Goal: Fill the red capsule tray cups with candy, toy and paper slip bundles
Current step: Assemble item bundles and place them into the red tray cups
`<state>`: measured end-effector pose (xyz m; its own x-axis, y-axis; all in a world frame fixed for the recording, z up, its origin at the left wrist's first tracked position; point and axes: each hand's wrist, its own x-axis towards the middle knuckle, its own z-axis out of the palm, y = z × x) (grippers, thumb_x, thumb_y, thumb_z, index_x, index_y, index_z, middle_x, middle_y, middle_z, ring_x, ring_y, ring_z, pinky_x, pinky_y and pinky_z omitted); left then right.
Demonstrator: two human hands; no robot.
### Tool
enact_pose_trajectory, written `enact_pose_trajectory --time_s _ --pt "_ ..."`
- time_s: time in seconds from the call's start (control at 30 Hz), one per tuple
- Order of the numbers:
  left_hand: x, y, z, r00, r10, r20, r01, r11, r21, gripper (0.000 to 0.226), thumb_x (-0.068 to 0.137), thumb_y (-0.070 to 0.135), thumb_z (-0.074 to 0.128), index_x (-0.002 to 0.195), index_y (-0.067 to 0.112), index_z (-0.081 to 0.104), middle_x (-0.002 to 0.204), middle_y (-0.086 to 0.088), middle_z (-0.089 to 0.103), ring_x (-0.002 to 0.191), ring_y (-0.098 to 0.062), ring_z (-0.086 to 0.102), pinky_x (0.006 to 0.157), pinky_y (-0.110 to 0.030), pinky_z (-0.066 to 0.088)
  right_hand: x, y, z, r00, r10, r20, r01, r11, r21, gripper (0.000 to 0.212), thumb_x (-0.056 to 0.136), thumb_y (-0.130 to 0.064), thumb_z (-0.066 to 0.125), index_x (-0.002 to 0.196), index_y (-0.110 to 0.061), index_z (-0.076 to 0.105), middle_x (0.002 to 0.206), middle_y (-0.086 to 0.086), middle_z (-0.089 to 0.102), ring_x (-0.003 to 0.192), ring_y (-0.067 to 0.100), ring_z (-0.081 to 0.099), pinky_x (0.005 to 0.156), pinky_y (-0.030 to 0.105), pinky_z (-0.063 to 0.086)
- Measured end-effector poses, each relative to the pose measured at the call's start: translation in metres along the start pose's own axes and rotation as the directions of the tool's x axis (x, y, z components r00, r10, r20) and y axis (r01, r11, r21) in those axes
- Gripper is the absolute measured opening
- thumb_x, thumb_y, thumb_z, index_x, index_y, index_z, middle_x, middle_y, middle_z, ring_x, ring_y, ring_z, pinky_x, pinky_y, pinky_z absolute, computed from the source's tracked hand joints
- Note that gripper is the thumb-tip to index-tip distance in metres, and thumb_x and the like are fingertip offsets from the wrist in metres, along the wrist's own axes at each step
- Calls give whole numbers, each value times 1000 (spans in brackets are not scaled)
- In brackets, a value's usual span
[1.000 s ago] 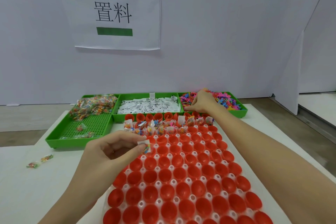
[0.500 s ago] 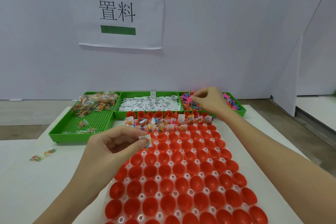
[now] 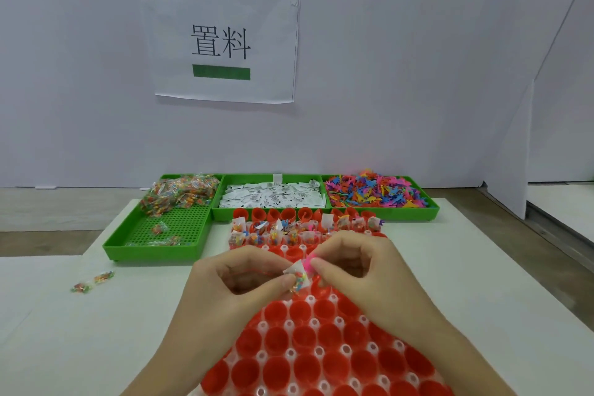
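Now that the right hand [image 3: 363, 270] has come back from the far toy bin, where it was reaching a second ago, it meets the left hand [image 3: 238, 280] over the middle of the red capsule tray [image 3: 321, 347], and the two halves of one bundle are together. The right thumb and forefinger pinch a small pink toy [image 3: 309, 262]; the left hand, which has barely moved, pinches the candy packet with its paper slip [image 3: 297, 276], touching that toy. I judge the bundle is being assembled and its next stop is the nearest vacant cup just beyond the fingers. Only the two far rows hold filled cups [image 3: 305, 231], so most of the tray is still to do. Beyond the tray stand three green bins: candy [image 3: 180, 193] on the left, paper slips [image 3: 273, 198] in the middle, coloured toys [image 3: 376, 193] on the right. Two stray candy packets [image 3: 93, 281] lie on the white table [image 3: 64, 331], well apart from the tray.
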<state>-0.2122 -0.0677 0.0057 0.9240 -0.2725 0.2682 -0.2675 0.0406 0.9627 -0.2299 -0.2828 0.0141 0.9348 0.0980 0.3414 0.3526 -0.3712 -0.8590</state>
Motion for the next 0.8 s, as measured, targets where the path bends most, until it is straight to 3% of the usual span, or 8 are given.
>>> enact_pose_trajectory --time_s 0.2,0.37,0.63,0.8 --pt "-2 -4 4 999 42 -25 -40 994 99 13 71 19 88 82 20 82 78 -7 78 73 -22 78 70 -23 61 -11 -4 9 999 -40 -9 39 999 -37 8 95 -23 71 93 -29 74 85 -6 74 82 18 72 76 37 60" --pt "-5 -10 8 997 74 -16 -71 987 147 13 74 26 84 87 25 81 79 -4 79 74 -19 77 72 -23 60 -17 -3 7 999 -32 -31 29 996 -88 9 95 -23 71 90 -30 73 83 -8 73 81 15 71 73 31 58" --pt "-4 -14 10 980 162 -118 -142 976 163 14 76 23 83 88 29 81 83 0 79 77 -17 77 73 -22 59 -20 -3 13 999 52 -14 -51 996 67 9 92 -26 75 96 -34 75 92 -8 76 90 11 73 82 31 60" --pt "-3 -9 16 978 174 -113 -162 981 105 16 75 20 86 89 25 81 85 -2 79 82 -16 77 75 -23 60 -19 1 9 997 58 -57 -52 993 103 10 89 -19 79 93 -28 77 89 -5 77 86 12 75 78 24 59"
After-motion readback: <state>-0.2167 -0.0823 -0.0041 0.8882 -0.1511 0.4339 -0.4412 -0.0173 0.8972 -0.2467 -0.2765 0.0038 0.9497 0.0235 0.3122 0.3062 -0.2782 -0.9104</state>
